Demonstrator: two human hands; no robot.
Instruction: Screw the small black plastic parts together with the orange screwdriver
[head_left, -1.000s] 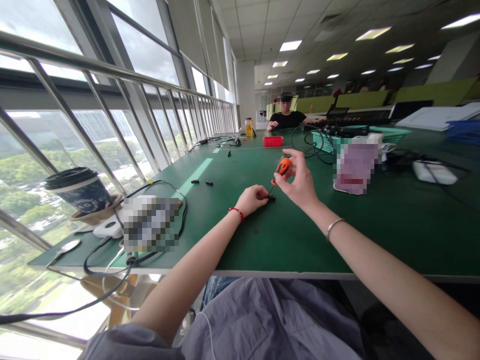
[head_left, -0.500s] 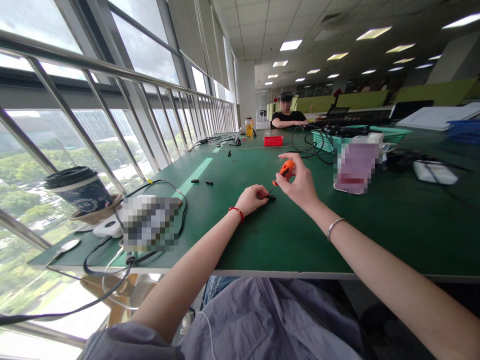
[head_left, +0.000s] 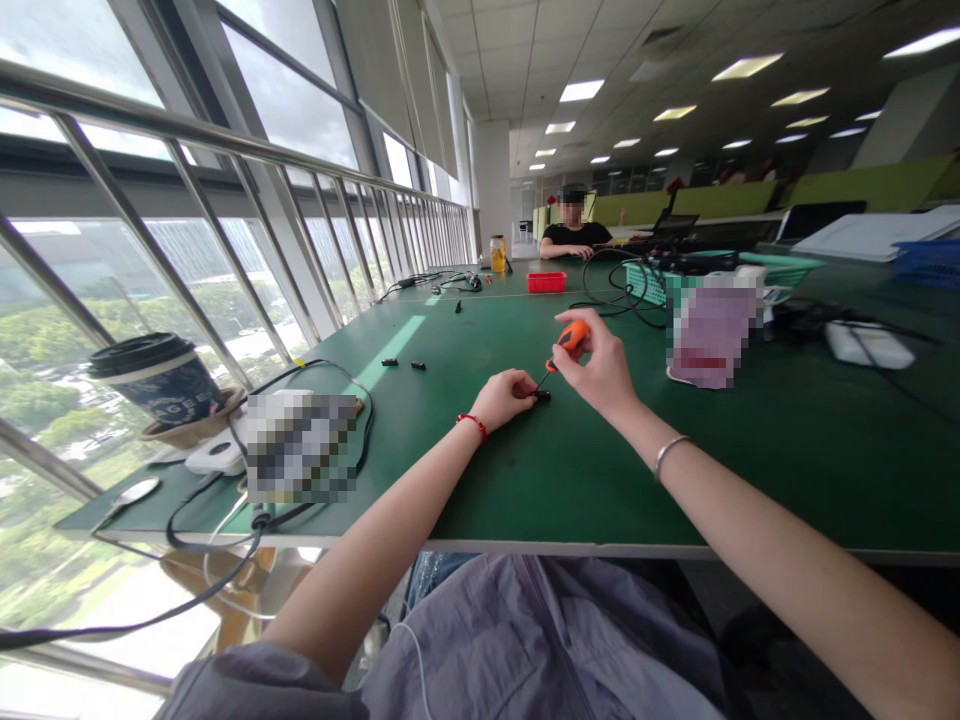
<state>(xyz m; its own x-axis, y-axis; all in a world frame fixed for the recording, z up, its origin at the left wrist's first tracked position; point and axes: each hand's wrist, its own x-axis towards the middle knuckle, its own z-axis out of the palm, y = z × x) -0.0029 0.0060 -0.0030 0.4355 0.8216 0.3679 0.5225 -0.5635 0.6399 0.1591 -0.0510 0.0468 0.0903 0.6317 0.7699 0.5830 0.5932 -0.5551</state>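
Observation:
My right hand (head_left: 600, 365) grips the orange-and-black handle of a screwdriver (head_left: 572, 338), which tilts down to the left. Its thin shaft ends at a small black part (head_left: 541, 396) lying on the green table (head_left: 600, 470). My left hand (head_left: 507, 398), with a red bracelet at the wrist, rests on the table and pinches the left end of that part; its fingertips partly hide it. Farther left lie two similar small black pieces (head_left: 418, 366), apart from my hands.
A red box (head_left: 547, 282) and a jar (head_left: 498, 254) stand toward the far end, where a person (head_left: 576, 236) sits. To the right are a teal basket (head_left: 649, 285) with cables and a blurred purple object (head_left: 712, 335). A lidded cup (head_left: 161, 380) stands left by the railing.
The screwdriver handle has shifted or turned slightly in my right hand. My left hand and the black part stay in place. The person opposite has moved an arm.

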